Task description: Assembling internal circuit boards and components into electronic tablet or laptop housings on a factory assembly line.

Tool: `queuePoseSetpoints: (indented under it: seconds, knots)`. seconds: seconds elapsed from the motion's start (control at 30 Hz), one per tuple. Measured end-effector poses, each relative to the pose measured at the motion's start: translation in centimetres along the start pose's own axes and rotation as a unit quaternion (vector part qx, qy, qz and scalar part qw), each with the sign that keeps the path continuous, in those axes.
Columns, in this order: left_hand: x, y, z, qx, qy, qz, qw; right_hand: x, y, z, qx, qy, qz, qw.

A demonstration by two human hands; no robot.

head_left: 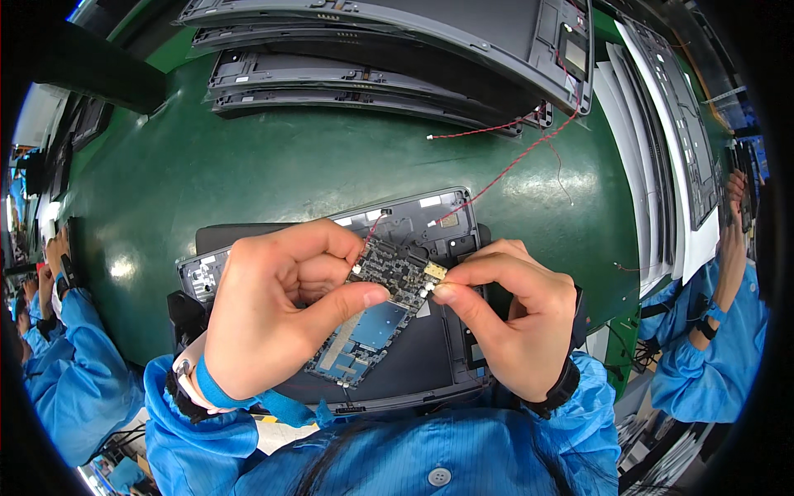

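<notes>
A circuit board (374,324), black with dense parts at its upper end and blue lower down, is held tilted in front of me. My left hand (269,318) is closed on its left edge, the thumb lying across its face. At the board's right edge, my right hand (523,318) pinches at a small white connector (428,289); the fingertips partly hide it. Beneath the board lies a dark grey device housing (426,351), its inner side up. A short red wire (376,225) shows by my left fingers, and its lower end is hidden.
Several grey housings (364,62) are stacked at the back, with twisted red wires (513,165) hanging from them over the green table (149,215). Panels interleaved with white sheets (637,140) stand at the right. Blue-sleeved people work at the left (83,364) and right (711,364).
</notes>
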State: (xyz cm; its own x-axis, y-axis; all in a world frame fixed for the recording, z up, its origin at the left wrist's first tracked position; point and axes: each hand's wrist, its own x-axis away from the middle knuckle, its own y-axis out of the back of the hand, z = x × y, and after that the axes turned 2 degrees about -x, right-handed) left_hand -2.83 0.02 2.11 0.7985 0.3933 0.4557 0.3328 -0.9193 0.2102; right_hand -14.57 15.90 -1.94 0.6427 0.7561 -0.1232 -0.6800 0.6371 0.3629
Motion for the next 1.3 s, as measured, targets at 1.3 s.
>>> queuePoseSetpoints:
  seconds: [1.3]
  knots:
    - [-0.6, 0.5, 2.6, 0.000, -0.122, -0.001, 0.993, 7.9, 2.7, 0.5, 0.299, 0.400, 0.325, 0.803]
